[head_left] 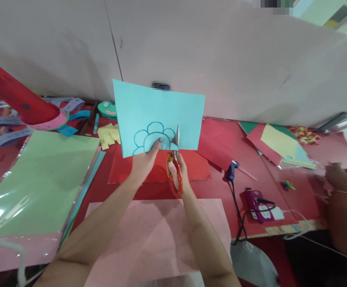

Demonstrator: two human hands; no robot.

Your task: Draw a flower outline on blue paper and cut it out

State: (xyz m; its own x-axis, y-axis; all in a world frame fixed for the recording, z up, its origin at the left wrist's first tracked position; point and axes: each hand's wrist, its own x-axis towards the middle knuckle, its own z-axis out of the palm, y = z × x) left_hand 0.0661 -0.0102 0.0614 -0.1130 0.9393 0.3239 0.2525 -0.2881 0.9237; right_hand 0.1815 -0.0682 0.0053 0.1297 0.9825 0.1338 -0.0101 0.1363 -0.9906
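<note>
A light blue sheet of paper (182, 111) is held up in front of me, with a half flower outlined in dark marker along its lower edge. My left hand (149, 157) pinches that edge, thumb on the drawn flower's centre and fingers hidden behind the paper. In my right hand (181, 171) is a pair of scissors (178, 181) with red and yellow handles. Its blades point upward at the lower edge, beside the right-hand petal, one blade showing in front of the sheet. Below lies a red sheet (152, 173) on the table.
A pink sheet (149, 235) lies nearest me. Green paper in plastic (42, 175) is on the left, under a red tube (14, 91). To the right are a glue gun (232, 170), a purple power strip (255, 205) with cables, and another person's hand (342, 177).
</note>
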